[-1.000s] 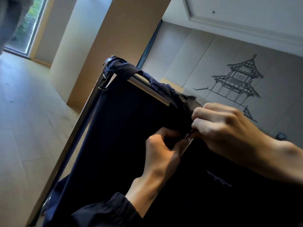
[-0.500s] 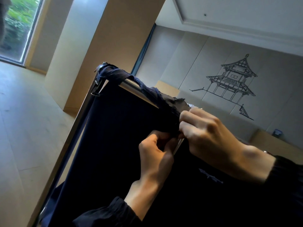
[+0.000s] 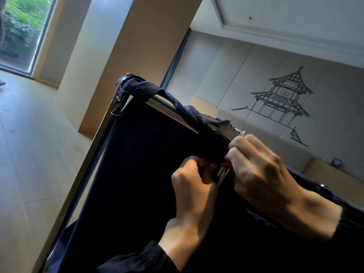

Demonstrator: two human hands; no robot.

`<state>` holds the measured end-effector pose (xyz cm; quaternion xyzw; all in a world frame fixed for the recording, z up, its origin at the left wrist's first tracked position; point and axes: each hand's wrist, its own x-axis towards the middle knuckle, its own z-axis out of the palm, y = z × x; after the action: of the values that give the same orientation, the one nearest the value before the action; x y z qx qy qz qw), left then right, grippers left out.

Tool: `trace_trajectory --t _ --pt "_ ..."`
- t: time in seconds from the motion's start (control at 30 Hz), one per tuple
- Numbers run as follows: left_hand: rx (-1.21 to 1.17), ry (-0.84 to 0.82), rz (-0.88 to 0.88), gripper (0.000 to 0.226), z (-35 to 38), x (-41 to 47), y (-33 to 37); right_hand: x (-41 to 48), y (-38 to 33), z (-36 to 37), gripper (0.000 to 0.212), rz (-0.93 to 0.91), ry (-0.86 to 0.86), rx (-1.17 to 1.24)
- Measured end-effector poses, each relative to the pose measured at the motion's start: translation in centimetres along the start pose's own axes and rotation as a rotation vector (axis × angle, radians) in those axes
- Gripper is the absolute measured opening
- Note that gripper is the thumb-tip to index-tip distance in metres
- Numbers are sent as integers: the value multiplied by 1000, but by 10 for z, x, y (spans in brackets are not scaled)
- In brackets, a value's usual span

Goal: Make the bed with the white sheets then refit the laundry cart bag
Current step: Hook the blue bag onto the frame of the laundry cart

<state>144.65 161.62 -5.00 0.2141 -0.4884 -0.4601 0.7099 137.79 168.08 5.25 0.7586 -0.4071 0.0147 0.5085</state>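
Note:
The dark navy laundry cart bag (image 3: 137,174) hangs inside a chrome cart frame (image 3: 163,104), its top edge wrapped over the upper rail. At the far corner (image 3: 128,83) the fabric is tied around the frame. My left hand (image 3: 194,186) pinches the bag's edge from below at the near corner. My right hand (image 3: 258,168) grips the same bunched fabric from above, fingers curled over the rail. A thin metal clip or post (image 3: 222,175) shows between my two hands. No bed or white sheets are in view.
Pale wooden floor (image 3: 29,154) stretches to the left toward a tall window (image 3: 21,30). A beige pillar (image 3: 110,56) stands behind the cart. The back wall carries a line drawing of a pagoda (image 3: 281,99). A wooden ledge (image 3: 325,172) lies at the right.
Both hands stay on the fabric at the near corner. The left hand has curled tighter under the rail, and the view has shifted slightly.

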Motion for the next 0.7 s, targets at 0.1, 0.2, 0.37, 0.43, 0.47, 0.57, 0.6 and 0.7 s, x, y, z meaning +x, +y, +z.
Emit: trace_trajectory --t 0.1,0.2,0.37,0.43,0.47,0.57,0.6,0.7 --pt "-35 -24 37 18 1 -5 5 -9 2 -3 20 -10 60 34" --pt "-99 -102 36 10 -1 -4 0 -16 5 -4 22 -56 91 64" --pt "-260 -225 -92 26 -9 1 -2 -14 6 -3 26 -60 71 83" --pt "-262 -207 -97 29 -10 1 -2 -11 7 -3 25 -43 35 112" --pt "-256 -198 -98 29 -10 1 -2 -9 7 -4 25 -27 18 128" --pt "-258 -172 -80 29 -9 1 -4 -4 7 -3 26 32 6 155" --pt "-264 -159 -78 28 -9 1 -5 -2 6 -3 26 44 8 151" --pt "-298 -116 -88 25 -5 -4 -6 -2 2 -1 27 47 12 103"
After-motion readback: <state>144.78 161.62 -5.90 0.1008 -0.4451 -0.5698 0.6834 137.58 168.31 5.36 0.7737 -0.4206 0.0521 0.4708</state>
